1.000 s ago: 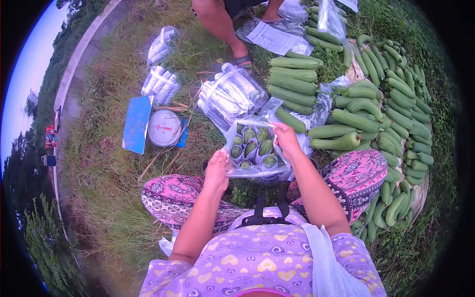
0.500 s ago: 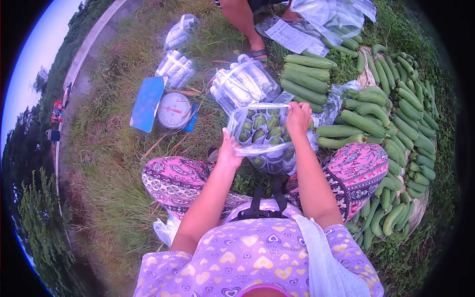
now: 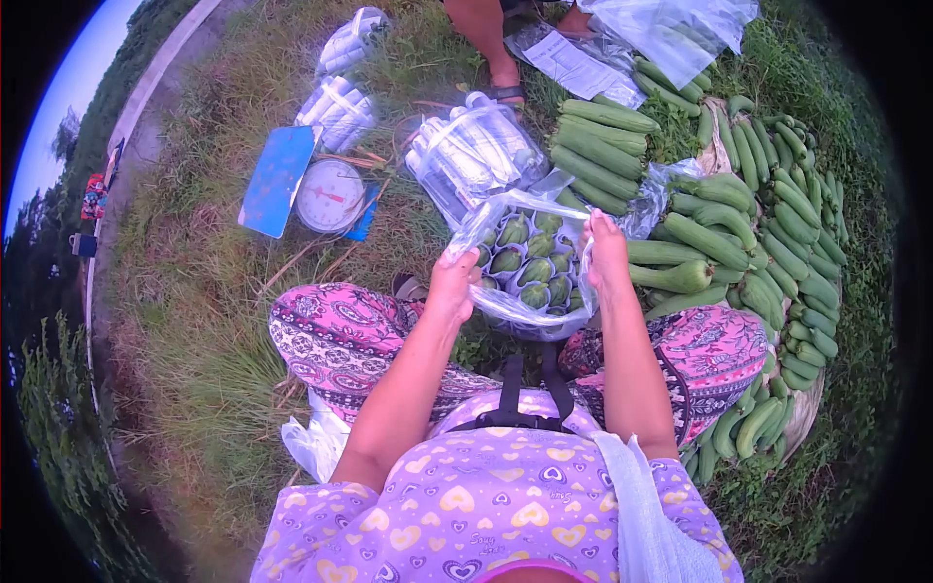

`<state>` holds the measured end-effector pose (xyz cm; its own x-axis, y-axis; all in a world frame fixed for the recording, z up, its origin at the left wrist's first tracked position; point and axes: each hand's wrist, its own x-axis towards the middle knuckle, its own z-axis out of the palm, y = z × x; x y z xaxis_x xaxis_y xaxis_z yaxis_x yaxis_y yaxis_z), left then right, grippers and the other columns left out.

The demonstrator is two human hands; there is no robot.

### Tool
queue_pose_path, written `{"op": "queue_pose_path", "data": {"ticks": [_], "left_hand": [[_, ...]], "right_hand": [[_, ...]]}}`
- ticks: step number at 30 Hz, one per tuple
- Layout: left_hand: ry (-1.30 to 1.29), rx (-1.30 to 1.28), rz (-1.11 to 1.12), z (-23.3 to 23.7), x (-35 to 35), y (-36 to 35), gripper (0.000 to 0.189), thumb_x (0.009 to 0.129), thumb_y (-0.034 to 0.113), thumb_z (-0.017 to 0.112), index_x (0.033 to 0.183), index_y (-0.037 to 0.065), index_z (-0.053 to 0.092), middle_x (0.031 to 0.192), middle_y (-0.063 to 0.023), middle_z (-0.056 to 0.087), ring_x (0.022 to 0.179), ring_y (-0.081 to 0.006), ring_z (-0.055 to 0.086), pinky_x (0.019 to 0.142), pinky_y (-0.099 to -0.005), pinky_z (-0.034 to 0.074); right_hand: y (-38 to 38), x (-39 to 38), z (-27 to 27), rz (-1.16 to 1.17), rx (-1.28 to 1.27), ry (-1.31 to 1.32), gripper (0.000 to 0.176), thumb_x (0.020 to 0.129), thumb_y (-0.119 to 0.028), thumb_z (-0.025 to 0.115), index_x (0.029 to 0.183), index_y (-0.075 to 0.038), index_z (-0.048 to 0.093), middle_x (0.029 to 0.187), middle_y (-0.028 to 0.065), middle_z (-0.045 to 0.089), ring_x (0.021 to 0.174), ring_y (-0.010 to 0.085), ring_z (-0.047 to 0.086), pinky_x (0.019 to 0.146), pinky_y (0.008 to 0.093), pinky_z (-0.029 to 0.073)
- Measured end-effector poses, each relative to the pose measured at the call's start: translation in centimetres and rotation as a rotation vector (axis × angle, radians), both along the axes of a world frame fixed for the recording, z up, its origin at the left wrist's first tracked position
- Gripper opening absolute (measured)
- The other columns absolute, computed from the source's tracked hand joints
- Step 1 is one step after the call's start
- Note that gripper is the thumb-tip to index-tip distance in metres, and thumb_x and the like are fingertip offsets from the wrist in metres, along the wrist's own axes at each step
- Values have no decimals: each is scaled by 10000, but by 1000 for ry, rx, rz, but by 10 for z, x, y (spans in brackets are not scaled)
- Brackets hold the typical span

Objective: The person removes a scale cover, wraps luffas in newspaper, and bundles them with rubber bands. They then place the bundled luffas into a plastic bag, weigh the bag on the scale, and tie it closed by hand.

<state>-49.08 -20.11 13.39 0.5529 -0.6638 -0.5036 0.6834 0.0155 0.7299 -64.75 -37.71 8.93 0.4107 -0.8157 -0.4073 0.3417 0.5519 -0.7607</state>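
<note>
A clear plastic bag [image 3: 505, 309] stands between my knees, its mouth held wide. Inside it are several green gourds [image 3: 533, 264] packed upright, each wrapped in white foam net. My left hand [image 3: 453, 282] grips the bag's left rim. My right hand [image 3: 606, 255] grips its right rim. Both arms reach forward over my patterned pink trousers.
A filled, sealed bag of wrapped gourds [image 3: 473, 154] lies just beyond. A dial scale [image 3: 329, 195] and blue board [image 3: 276, 180] sit on the grass at left, with two more packs [image 3: 336, 101] behind. Loose green gourds [image 3: 768, 223] are piled at right. Another person's foot [image 3: 505, 89] stands ahead.
Both hands have pulled apart, spreading the bag's mouth wider. The right hand shifted right and down; the left stayed at the left rim. The view tilted slightly.
</note>
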Motion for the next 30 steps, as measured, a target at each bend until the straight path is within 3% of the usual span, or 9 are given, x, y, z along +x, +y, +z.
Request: {"op": "queue_pose_path", "data": {"ticks": [2,6,11,14,19,22,25,30], "left_hand": [[9,-38,-39,4,5,-1,159,859,56,578,988,130,524,667,75,436,493,-42,353,448,-217,305],[-32,-75,-77,22,8,-13,176,855,51,573,1015,110,533,680,74,451,503,-29,365,463,-215,318],[-128,55,-147,-41,2,-29,172,849,50,566,1001,114,514,683,73,430,501,-31,363,446,-195,288],[-63,19,-128,-46,2,-35,186,848,25,547,1006,113,506,679,65,430,499,-36,372,440,-200,302],[144,-114,-21,-23,-1,-39,154,856,15,536,978,101,494,669,52,424,500,-42,377,432,-205,318],[149,-179,-80,-11,-3,-41,125,862,18,535,955,88,488,663,47,413,503,-43,372,443,-197,322],[83,-163,-133,-18,-3,-47,126,856,14,540,948,80,487,664,46,413,507,-48,376,452,-198,330],[-4,-37,-105,-38,7,-53,151,836,3,542,946,90,486,664,46,418,509,-56,391,447,-215,339]], "right_hand": [[9,-11,28,4,11,-26,217,945,-285,526,806,-119,503,606,-58,445,452,47,373,393,210,284],[18,-24,57,70,-16,-153,236,942,-313,529,807,-122,506,595,-57,422,449,48,333,397,218,244],[20,-12,0,159,141,-213,232,945,-319,521,830,-118,507,590,-53,427,458,60,372,412,209,292],[24,-1,1,222,228,-229,220,949,-306,515,835,-117,511,587,-45,410,468,83,364,424,224,292],[16,-8,8,138,218,-387,235,952,-303,506,841,-97,508,605,-32,400,496,89,352,428,233,299],[14,-14,9,129,214,-461,222,947,-305,517,846,-107,506,613,-37,411,496,82,362,436,231,297],[13,-5,8,187,146,-380,235,936,-320,536,833,-111,505,624,-40,419,499,71,359,442,225,297],[2,25,-4,240,69,-17,169,932,-283,544,853,-134,552,692,-53,481,517,46,361,453,206,287]]}}
